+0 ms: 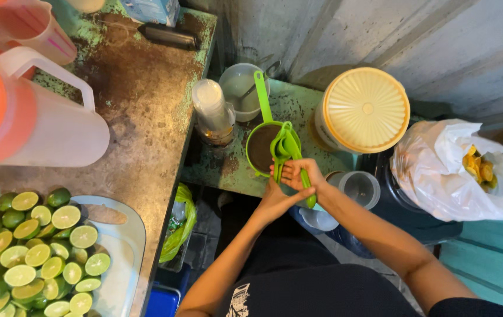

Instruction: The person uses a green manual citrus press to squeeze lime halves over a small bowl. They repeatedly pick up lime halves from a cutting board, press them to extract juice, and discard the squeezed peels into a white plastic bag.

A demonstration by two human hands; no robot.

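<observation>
Halved limes (34, 258) heaped on the rusted metal worktop (140, 111) at left. Left hand (275, 196) and right hand (298, 174), forearms converging, each with grip pressed together around the glossy green plastic squeezer (286, 149). Squeezer sits above a round green-rimmed strainer (261, 147).

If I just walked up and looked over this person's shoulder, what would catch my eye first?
Probably the heap of halved limes on a pale tray at lower left, bright green on the rusty worktable. In the middle, the left hand and right hand together grip a green hand squeezer over a green mug. To the right stand a big tub with a cream ribbed lid and a white plastic bag of yellow peels.
</observation>
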